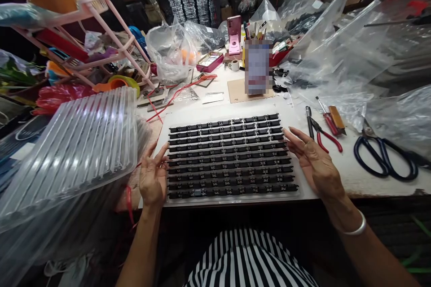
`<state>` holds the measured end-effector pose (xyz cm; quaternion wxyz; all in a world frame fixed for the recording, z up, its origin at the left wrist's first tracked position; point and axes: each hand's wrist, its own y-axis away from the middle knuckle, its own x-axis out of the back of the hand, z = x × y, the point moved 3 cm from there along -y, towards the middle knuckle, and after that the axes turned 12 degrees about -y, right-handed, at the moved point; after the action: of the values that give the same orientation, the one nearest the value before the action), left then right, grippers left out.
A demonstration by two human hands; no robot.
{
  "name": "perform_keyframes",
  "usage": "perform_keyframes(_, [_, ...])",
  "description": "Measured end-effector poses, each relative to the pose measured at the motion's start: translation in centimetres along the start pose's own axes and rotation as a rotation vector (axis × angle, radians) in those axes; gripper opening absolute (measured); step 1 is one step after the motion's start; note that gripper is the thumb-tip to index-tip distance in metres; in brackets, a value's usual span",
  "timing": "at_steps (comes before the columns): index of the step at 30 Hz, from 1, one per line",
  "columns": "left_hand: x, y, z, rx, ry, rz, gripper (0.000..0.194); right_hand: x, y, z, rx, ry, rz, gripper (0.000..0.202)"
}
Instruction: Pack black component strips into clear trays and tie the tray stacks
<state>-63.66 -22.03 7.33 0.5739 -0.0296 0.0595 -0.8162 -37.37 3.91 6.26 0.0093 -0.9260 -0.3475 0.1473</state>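
Observation:
In front of me lies a clear plastic tray (232,200) filled with several rows of small black toothed parts (230,158). It rests near the table's front edge. My left hand (154,175) is at the tray's left side, fingers spread, their tips at the rim. On the opposite side, my right hand (314,163) has its fingers stretched toward the upper right corner and close to the rim. Neither hand visibly wraps round the tray; whether fingers reach under it is hidden.
Ribbed clear trays (84,139) are stacked at left, below a pink rack (111,40). Scissors (384,157), red-handled pliers (328,136) and a screwdriver (328,121) lie at right. Behind stand a blurred-out phone-like screen (258,69), a pink phone (234,29) and plastic bags (175,49).

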Motion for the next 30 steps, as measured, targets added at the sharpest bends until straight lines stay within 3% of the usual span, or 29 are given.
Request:
perform_keyframes(6, [0.1,-0.2,-0.3,0.004,-0.066,-0.024,0.040,0.0,0.0,0.1,0.019,0.126,-0.008,0.042])
perform_keyframes(13, [0.0,-0.4,-1.2,0.027,-0.195,-0.088,0.047,-0.2,-0.1,0.0,0.020,0.559,-0.020,0.045])
perform_keyframes(16, [0.5,0.1,-1.1,0.066,-0.377,-0.147,0.050,-0.3,0.5,0.1,-0.002,0.680,-0.015,0.048])
perform_keyframes(19, [2.1,1.8,-0.3,0.079,-0.578,-0.237,0.050,0.3,2.1,0.2,0.009,0.801,-0.029,0.049])
perform_keyframes(22, [4.6,4.6,0.4,0.070,-0.675,-0.394,0.056,1.4,4.7,0.2,0.084,0.926,-0.127,0.052])
perform_keyframes(26, [7.2,8.4,0.4,-0.079,-0.989,-0.566,0.094,2.1,8.0,0.1,0.325,1.095,-0.377,0.078])
perform_keyframes(28, [7.7,9.4,0.0,-0.199,-1.123,-0.580,0.108,2.0,9.1,0.3,0.415,1.176,-0.454,0.094])
perform_keyframes(30, [7.7,9.8,-0.5,-0.296,-1.172,-0.517,0.099,1.7,9.5,0.7,0.468,1.237,-0.454,0.093])
